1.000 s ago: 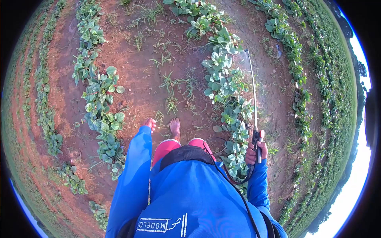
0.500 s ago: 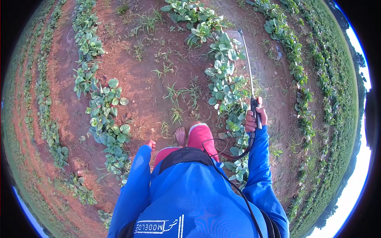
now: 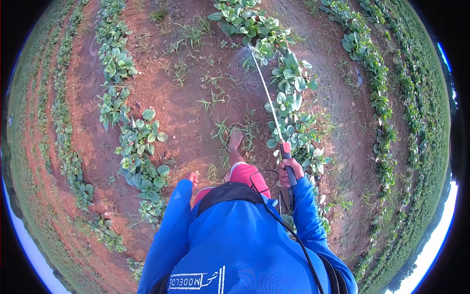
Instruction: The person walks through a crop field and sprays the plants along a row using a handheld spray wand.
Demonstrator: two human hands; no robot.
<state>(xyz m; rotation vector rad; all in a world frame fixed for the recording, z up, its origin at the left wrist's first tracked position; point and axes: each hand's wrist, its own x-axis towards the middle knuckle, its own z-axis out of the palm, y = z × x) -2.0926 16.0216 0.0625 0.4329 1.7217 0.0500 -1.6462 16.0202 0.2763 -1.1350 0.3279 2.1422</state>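
Note:
My right hand (image 3: pixel 291 172) is wrapped round the grip of a sprayer wand (image 3: pixel 270 102), whose grip is dark with a red part. Its thin metal lance points forward and to the left. The nozzle end is over the left edge of a leafy crop row (image 3: pixel 288 78), and a faint pale mist (image 3: pixel 243 58) shows beside it. A dark hose runs back from the grip toward my body. My left hand (image 3: pixel 191 178) hangs low beside my left thigh, its fingers curled, with nothing visible in them. It is nearest to the left crop row (image 3: pixel 142 154).
Bare reddish soil (image 3: pixel 186 115) with grass tufts (image 3: pixel 191 35) lies between the rows. My bare foot (image 3: pixel 235 140) is stepping on soil near weeds. More crop rows (image 3: pixel 379 93) run along both sides. A black strap and cable (image 3: pixel 293 235) cross my blue shirt.
My right hand and the wand have swung left, and the nozzle has moved from the row's right side to its left. One foot has come forward. My left hand has barely moved.

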